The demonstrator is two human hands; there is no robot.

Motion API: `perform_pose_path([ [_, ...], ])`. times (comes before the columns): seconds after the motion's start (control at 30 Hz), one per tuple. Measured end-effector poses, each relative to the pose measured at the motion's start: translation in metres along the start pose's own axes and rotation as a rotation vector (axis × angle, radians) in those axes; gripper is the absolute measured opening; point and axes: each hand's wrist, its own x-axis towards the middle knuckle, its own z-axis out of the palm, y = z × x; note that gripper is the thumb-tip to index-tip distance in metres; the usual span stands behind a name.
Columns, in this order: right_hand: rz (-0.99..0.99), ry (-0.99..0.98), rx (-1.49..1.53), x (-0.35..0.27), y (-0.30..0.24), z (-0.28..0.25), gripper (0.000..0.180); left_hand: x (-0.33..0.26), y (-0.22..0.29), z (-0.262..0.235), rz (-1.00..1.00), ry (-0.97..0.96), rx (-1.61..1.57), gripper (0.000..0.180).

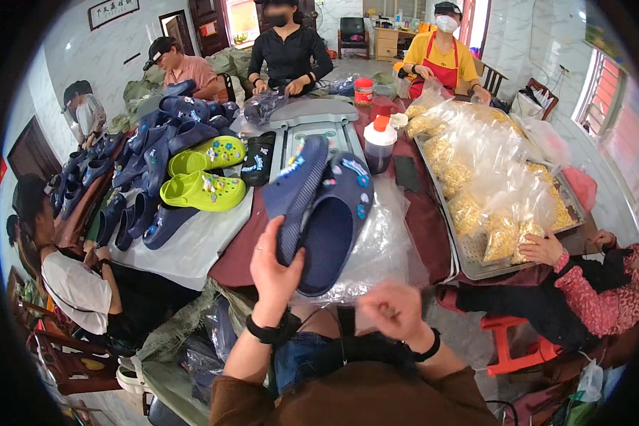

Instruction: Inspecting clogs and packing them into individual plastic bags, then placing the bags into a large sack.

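Note:
My left hand [275, 266] grips a pair of navy clogs [331, 234] near their heels, thumb on one side and fingers on the other. The clogs lean together, one showing its side and the other its open top, with colourful charms on their uppers. To their right and nearer me, my right hand [394, 310] is a little blurred, its fingers curled in. Whether anything small is pinched there is hidden. Clear plastic bags [383, 241] lie on the table beneath and beside the clogs.
Lime clogs [204, 190], a black clog [258, 160] and piled navy clogs [184, 110] stand left. A grey plastic machine [312, 113] and a red-capped bottle [380, 144] stand beyond. At right, a metal tray [468, 264] bears bags of yellow pieces. Several people sit or stand around.

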Motion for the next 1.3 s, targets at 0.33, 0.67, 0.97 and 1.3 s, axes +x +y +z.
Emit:
perform_pose_path([
  [0.33, 0.203, 0.152, -0.378, 0.014, 0.033, 0.008, 0.053, -0.1, 0.008, 0.033, -0.247, -0.174, -0.069, 0.076],
  [0.67, 0.43, 0.146, -0.623, -0.035, 0.089, 0.022, 0.052, -0.106, 0.004, 0.026, -0.22, -0.201, -0.257, 0.073],
  [0.97, 0.523, 0.318, -0.055, -0.02, 0.115, 0.01, 0.031, -0.108, -0.01, 0.04, -0.498, -0.25, -0.727, 0.061],
  [1.3, 0.436, 0.139, -0.311, -0.04, 0.165, 0.039, 0.086, -0.1, -0.005, 0.035, -0.68, -0.17, -1.11, 0.056],
])
